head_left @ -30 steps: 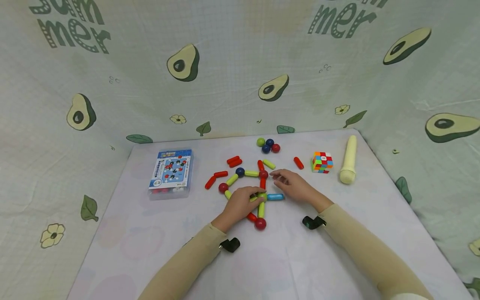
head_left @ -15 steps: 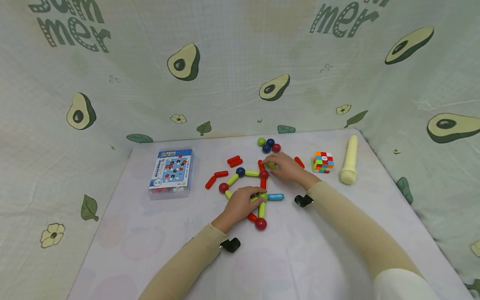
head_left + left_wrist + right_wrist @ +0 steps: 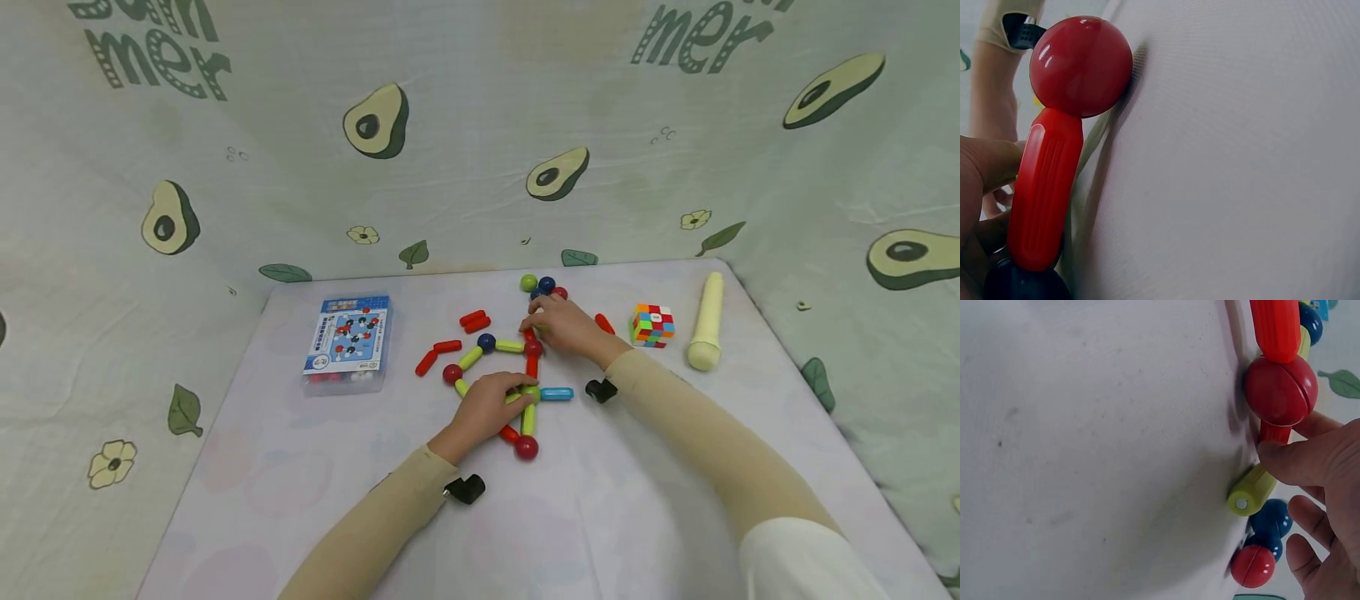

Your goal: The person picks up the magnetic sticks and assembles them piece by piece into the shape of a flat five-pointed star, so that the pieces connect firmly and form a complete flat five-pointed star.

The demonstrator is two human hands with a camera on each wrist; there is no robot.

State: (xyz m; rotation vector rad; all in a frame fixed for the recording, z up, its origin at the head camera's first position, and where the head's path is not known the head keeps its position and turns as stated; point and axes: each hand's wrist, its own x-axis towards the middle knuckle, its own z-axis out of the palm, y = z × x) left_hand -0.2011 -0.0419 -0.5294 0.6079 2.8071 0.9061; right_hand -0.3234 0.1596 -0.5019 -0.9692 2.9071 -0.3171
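Magnetic rods and balls are joined in a ringed figure on the table. My left hand [image 3: 486, 408] holds it at the green ball [image 3: 532, 393], finger and thumb on either side; a blue rod [image 3: 557, 393] sticks out to the right. Below, in the left wrist view, a red rod [image 3: 1046, 187] joins a red ball [image 3: 1082, 65] to a dark ball [image 3: 1022, 284]. At the figure's far end, my right hand [image 3: 568, 327] pinches a short red rod [image 3: 1274, 433] touching another red ball [image 3: 1280, 390]. A loose yellow-green rod [image 3: 1252, 490] lies by its fingers.
Several loose balls [image 3: 528, 282] sit beyond my right hand. Loose red rods [image 3: 447, 346] lie left of the figure, another [image 3: 604, 323] to the right. A clear kit box [image 3: 345, 342] stands left; a puzzle cube [image 3: 652, 325] and a cream baton-shaped object [image 3: 707, 325] lie right.
My right hand has moved from beside the figure's red ball up and leftward, past the yellow-green rod, to the red rod at the far end, which it now pinches. My left hand keeps its place.
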